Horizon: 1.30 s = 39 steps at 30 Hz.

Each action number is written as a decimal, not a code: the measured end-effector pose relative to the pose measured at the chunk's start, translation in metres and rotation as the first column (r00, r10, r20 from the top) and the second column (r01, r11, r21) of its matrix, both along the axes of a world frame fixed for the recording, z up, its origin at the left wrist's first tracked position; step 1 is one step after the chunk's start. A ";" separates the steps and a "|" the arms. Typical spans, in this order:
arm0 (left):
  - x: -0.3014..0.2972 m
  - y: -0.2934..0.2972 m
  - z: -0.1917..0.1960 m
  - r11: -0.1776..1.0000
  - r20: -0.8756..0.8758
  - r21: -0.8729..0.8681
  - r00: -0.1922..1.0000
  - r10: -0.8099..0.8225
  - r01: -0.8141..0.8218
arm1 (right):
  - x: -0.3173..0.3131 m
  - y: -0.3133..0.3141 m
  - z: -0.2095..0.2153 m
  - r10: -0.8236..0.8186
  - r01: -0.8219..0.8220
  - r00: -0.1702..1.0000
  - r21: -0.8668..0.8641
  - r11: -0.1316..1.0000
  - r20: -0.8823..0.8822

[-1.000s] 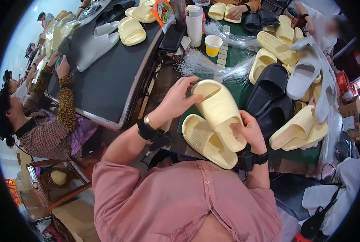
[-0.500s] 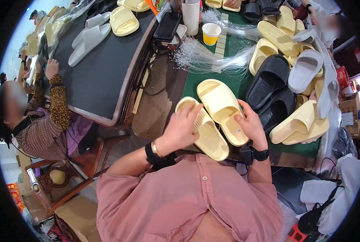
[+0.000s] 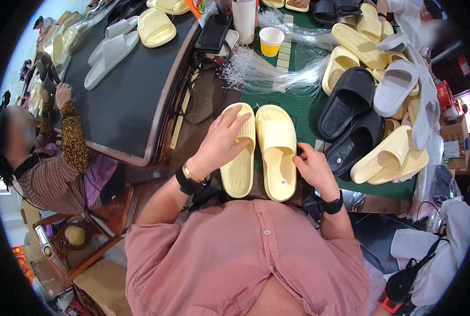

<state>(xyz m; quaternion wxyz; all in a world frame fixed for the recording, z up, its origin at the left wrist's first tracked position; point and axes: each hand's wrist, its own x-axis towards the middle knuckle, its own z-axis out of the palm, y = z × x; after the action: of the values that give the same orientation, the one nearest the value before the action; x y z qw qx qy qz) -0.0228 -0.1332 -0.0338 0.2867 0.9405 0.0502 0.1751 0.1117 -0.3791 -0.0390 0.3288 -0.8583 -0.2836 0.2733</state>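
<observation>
Narrow lanes around the cream slipper pair (image 3: 278, 131), near edge of the table (image 3: 306, 118).

You have green surface beyond the pair's far ends, as far as the clear filament bundle (image 3: 264, 71), which bars straight passage to the far edge; the yellow-and-white cup (image 3: 271, 45) and white tumbler (image 3: 244, 22) stand behind it. Toward the right edge, your right hand (image 3: 316, 168) takes up much of the gap before the black slippers (image 3: 345, 105); past those, cream slippers (image 3: 388, 158) and grey slippers (image 3: 397, 87) crowd the side. Your left hand (image 3: 220, 138) covers the pair's left strap; leftward, a brown strip (image 3: 206, 108) with dark cables separates you from the black table (image 3: 124, 105).
</observation>
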 end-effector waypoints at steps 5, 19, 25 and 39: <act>-0.026 -0.018 0.006 0.989 0.063 0.098 0.991 -0.116 0.110 | 0.002 0.003 -0.002 -0.051 0.050 0.997 -0.008 0.999 -0.063; -0.036 -0.034 -0.009 0.928 -0.065 0.341 0.988 -0.140 0.153 | -0.016 0.021 0.014 0.104 -0.152 0.983 0.359 0.921 0.148; -0.023 -0.058 -0.008 0.996 -0.014 0.016 0.996 -0.088 0.089 | -0.036 0.035 0.006 0.302 -0.385 0.914 0.343 0.857 0.273; -0.023 -0.050 -0.006 0.996 -0.088 -0.022 0.992 -0.085 0.084 | 0.012 0.030 0.009 0.035 -0.145 0.957 0.372 0.917 0.287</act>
<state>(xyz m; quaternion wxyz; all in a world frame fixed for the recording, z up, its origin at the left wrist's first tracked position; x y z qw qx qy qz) -0.0458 -0.1834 -0.0402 0.2998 0.9460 0.0246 0.1206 0.1237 -0.3488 -0.0304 0.4371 -0.7912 -0.4147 0.1049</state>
